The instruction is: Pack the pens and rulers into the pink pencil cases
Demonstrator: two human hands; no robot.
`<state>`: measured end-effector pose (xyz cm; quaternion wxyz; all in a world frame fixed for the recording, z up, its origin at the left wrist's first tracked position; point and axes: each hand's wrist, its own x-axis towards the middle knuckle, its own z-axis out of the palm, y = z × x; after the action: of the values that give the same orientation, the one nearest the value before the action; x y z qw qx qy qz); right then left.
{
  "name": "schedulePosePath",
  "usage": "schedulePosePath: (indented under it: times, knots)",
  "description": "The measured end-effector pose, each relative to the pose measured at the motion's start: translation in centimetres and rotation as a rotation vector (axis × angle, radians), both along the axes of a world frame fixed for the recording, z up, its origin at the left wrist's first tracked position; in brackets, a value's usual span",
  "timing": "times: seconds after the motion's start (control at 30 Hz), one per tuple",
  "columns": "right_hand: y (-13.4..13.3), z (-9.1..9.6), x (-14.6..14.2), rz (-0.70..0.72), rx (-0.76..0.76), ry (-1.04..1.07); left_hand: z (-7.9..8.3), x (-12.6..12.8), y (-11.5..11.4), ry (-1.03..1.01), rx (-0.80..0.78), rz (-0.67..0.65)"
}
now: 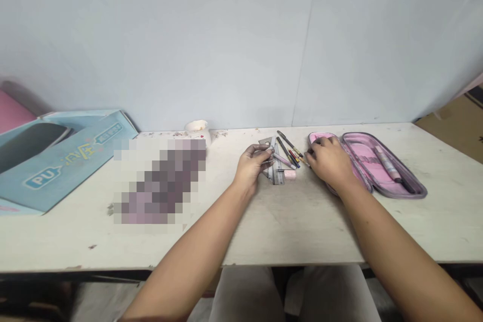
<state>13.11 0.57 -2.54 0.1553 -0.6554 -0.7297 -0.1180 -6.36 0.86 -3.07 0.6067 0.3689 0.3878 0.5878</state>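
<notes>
My left hand (253,165) is closed, its fingertips pinched round a pale slim strip (273,142) whose kind I cannot make out. Under and beside those fingers lie clear rulers (278,177). Several pens (287,145) are heaped loosely just to the right, with a pink eraser-like block (290,175) in front. My right hand (329,161) is curled over the left half of an open pink pencil case (352,137). Its fingertips close on the end of a slim yellowish pencil (304,161). The palm hides part of the case.
A thick pink-and-black marker (388,163) lies in the case's right half. On the left are a blurred-out purplish object (162,186), a small white pot (197,131) and a blue cardboard box (68,161). A grey wall (226,50) closes off the back of the white table (287,236).
</notes>
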Motion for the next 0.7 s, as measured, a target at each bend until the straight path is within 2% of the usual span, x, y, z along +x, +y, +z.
schedulePosePath:
  times: [0.23,0.53,0.7]
  knots:
    - [-0.2,-0.6,-0.5,0.016,-0.11,-0.101,0.0,0.1,-0.3,0.014,0.007,-0.031]
    - [-0.4,-0.3,-0.9,-0.007,-0.109,-0.063,0.1,0.3,-0.6,0.058,0.0,-0.069]
    - [-0.6,-0.5,-2.0,0.083,-0.092,-0.102,0.2,0.4,-0.8,0.084,0.013,-0.085]
